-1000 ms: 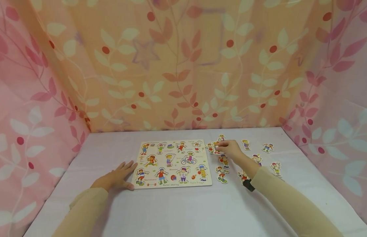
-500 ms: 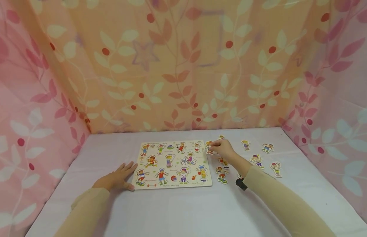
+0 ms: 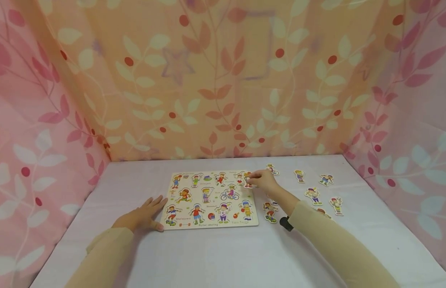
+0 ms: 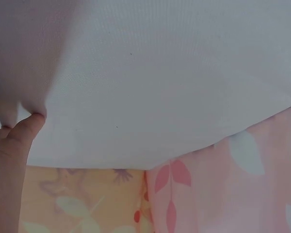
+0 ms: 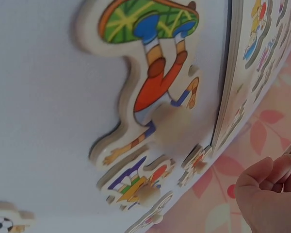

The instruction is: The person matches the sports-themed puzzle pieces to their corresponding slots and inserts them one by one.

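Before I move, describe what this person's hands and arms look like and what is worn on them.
The left hand and right hand are bare, with no gloves showing. The left sleeve and right sleeve are long and plain beige, ending near the wrists. A small black item shows at the right sleeve's end; what it is, I cannot tell.
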### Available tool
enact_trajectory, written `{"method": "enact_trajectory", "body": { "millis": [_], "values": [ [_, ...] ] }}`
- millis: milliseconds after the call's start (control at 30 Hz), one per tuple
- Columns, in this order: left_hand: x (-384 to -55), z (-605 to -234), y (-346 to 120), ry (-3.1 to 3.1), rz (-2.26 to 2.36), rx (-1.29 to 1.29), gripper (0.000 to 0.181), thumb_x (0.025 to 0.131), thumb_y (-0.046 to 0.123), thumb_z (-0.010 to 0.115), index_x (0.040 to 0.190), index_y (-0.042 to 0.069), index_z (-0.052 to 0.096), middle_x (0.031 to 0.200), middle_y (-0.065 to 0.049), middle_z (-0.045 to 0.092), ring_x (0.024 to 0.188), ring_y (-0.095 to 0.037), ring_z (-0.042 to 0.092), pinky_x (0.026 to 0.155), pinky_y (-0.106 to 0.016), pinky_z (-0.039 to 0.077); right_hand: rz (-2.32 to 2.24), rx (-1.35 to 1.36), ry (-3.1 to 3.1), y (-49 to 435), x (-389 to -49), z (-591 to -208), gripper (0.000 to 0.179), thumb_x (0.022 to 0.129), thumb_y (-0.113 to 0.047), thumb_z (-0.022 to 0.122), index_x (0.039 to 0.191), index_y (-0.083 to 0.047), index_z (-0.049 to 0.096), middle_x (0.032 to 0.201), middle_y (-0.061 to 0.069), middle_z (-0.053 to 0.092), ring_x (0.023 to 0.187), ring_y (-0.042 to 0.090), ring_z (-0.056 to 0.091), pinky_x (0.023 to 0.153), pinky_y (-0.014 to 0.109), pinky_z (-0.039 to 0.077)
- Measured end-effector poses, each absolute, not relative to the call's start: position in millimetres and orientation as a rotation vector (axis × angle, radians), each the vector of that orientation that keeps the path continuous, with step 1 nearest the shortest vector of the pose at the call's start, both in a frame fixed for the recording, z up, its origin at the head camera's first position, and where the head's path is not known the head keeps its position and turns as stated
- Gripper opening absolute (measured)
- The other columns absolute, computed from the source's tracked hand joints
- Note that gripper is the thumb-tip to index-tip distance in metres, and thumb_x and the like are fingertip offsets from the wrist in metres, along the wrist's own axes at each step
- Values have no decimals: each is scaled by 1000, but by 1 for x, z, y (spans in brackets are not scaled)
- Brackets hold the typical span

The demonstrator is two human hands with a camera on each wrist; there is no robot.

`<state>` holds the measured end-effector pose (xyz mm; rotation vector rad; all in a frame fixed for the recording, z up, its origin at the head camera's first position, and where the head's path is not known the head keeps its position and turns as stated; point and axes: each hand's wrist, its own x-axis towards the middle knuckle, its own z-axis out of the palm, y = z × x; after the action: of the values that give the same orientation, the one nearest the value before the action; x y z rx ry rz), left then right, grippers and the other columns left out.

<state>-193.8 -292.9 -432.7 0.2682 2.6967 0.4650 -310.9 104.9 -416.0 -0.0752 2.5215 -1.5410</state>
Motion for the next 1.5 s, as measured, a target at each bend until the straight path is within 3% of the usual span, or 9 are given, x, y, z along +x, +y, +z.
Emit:
{"method": "enact_trajectory", "body": {
  "millis": [367,600,1067,1500],
  "values": [
    [-195,-433,-293,2694,444,253,104,73,43,79,151,0,26,157,-27,15,140,-54,6,101,-77,14,-1565,-123,2505,87,-313,-422,18,89,-6,70,104,5,70,102,14,68,93,22,59,81,30,49],
    [-196,-437,-297,2696,490,299,105,71,43,79,150,-2,27,156,-29,16,140,-55,6,100,-78,13,-1621,-118,2446,73,-308,-420,17,89,-4,69,103,7,69,100,14,68,86,18,59,73,26,49],
    [-195,-438,-298,2702,478,277,104,73,44,78,151,1,26,157,-27,16,140,-54,6,101,-77,14,-1620,-137,2414,43,-306,-421,13,87,-3,71,98,4,71,94,11,68,81,18,60,72,29,52],
    [-194,-436,-294,2713,471,280,102,74,41,79,151,1,27,156,-28,17,139,-56,8,102,-75,18,-1592,-149,2396,21,-311,-430,13,88,-8,71,100,-1,72,99,9,67,82,16,59,71,28,51]
  ]
}}
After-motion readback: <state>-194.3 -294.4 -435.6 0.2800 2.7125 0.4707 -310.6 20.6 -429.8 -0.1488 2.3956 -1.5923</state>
